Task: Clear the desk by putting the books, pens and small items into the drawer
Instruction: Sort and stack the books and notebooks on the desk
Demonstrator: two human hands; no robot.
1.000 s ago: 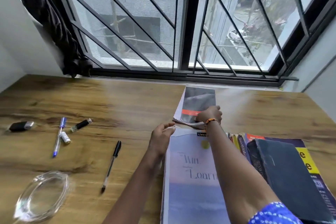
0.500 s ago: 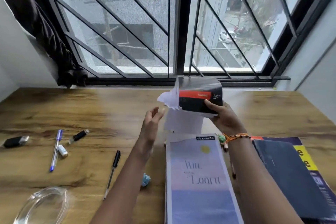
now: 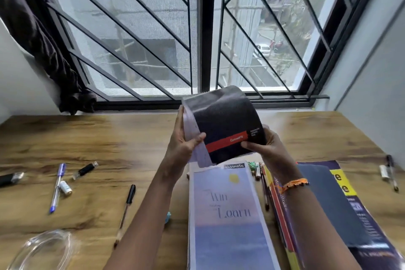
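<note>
Above the wooden desk [image 3: 131,142] I hold a black spiral notepad [image 3: 225,120] with a red band, bent into a curve. My left hand [image 3: 184,140] grips its left side and loose white pages. My right hand [image 3: 260,147] grips its lower right corner. Below it lies a pale blue notebook [image 3: 228,215] printed "Win Learn". To the right sits a dark blue book [image 3: 335,206] on a purple and yellow book [image 3: 341,180]. On the left lie a blue pen [image 3: 57,186], a black pen [image 3: 126,206], a black USB stick [image 3: 85,170] and a small white cap [image 3: 65,187]. No drawer is in view.
A clear glass dish [image 3: 41,250] sits at the front left. A black object [image 3: 9,178] lies at the left edge. Pens [image 3: 391,173] rest at the far right. Pencils [image 3: 263,184] lie between the notebooks. A barred window [image 3: 201,28] and dark curtain [image 3: 39,35] stand behind the desk.
My right hand lifted the black notepad off the desk and raised it. My left hand came up and took hold of its left side. The pad is now bent between both hands.
</note>
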